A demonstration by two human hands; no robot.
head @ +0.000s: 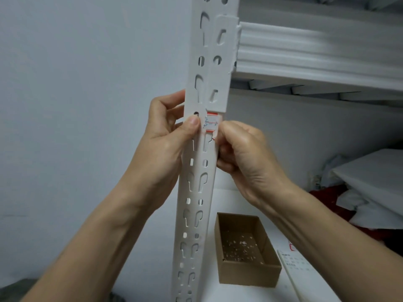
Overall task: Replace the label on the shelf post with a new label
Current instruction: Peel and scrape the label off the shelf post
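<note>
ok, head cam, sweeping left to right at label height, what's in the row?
Bare wall → left hand, thumb pressed on the post's left face → red-and-white label on the shelf post → right hand, pinching at the label's right edge → shelf interior with folded white and red cloth.

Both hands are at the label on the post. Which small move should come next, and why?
Probably the right hand should peel the label further off the post: its lower right corner already looks lifted, while the left hand thumb steadies the post beside it.
</note>
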